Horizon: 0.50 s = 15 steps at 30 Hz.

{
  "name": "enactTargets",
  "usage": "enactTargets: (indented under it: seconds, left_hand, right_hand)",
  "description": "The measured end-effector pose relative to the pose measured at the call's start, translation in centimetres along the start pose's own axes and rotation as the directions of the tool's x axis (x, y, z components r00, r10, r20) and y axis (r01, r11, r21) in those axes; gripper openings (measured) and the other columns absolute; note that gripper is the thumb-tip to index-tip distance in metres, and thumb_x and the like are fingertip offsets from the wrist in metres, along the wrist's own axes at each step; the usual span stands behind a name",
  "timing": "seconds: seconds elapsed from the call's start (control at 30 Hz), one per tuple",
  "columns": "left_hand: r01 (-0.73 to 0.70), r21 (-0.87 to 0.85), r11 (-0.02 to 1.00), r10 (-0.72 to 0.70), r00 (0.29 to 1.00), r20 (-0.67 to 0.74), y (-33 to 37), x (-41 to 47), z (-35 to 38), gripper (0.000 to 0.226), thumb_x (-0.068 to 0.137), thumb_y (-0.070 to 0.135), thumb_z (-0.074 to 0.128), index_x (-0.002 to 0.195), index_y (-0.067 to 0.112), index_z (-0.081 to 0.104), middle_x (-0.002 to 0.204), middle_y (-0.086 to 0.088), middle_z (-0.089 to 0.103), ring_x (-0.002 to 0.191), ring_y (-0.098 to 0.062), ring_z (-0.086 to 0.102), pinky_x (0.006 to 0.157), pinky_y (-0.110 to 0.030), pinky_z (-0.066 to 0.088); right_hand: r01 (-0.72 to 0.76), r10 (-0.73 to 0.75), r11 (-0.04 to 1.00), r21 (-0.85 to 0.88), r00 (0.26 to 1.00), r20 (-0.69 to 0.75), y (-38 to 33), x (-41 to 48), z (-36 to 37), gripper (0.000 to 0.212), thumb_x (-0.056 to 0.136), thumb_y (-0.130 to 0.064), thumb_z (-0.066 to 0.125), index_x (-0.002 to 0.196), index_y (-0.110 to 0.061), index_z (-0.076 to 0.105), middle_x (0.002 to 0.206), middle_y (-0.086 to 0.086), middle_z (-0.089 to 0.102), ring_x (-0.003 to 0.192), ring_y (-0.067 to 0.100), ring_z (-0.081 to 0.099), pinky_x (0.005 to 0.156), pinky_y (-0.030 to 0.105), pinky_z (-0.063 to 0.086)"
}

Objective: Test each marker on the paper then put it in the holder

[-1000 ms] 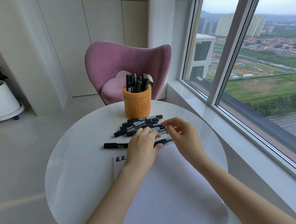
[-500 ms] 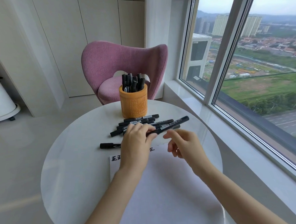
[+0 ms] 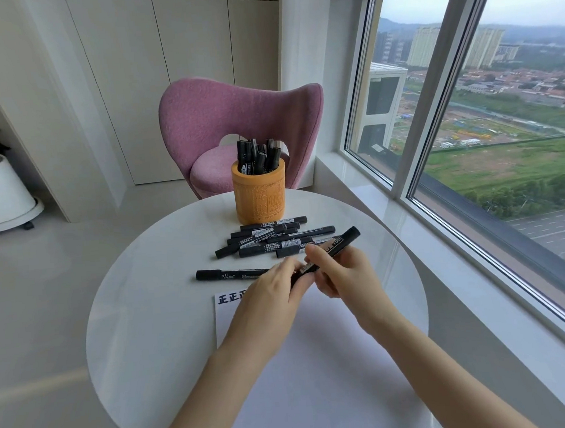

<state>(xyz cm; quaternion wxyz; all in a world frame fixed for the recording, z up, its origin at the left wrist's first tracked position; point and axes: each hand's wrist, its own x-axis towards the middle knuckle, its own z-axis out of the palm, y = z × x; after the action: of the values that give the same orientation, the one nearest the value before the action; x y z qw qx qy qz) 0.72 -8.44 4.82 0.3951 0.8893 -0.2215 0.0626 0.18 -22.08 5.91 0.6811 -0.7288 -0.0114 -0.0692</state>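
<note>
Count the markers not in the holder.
9: held marker, lone marker left of it, seven in the pile by the holder; overlaps may hide more.

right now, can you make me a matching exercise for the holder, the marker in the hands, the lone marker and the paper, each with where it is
Things
1. holder
2. held marker
3. lone marker
4. paper

Places
a. gripped by the left hand and the right hand, above the table
b. flat on the table, alone, just beyond the paper's far edge
c. upright at the table's far side, black markers standing in it
d. flat at the table's near side, black characters at its far left corner

Pairs: 1-c, 2-a, 3-b, 4-d
</note>
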Motion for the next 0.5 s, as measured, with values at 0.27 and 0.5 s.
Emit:
enactTargets:
  seconds: [0.27,0.5]
  left_hand:
    - [0.039,-0.171,0.984,-0.035,0.999,0.025,-0.22,-0.41,-0.20,0.026,0.095,0.039,0.042,0.079,0.019,0.050,0.054,0.008,0.046,0.055,-0.011,0.039,0.055,-0.029,0.030]
    - [0.157,-0.443,0.883,-0.101,0.984,0.149,-0.49,-0.29,-0.55,0.030,0.096,0.032,0.046,0.073,0.013,0.049,0.045,0.009,0.032,0.044,-0.010,0.027,0.046,-0.020,0.024]
  right_hand:
    - [0.015,-0.017,1.000,0.017,0.994,0.111,-0.10,-0.33,0.20,0.035,0.100,-0.018,0.047,0.068,-0.006,0.052,0.056,0.009,0.047,0.050,0.017,0.033,0.048,0.020,0.030]
    - [-0.020,0.015,0.999,0.045,0.995,0.099,0.56,-0.32,0.58,0.036,0.100,-0.024,0.048,0.068,-0.009,0.050,0.052,0.004,0.044,0.059,0.023,0.036,0.050,0.023,0.032]
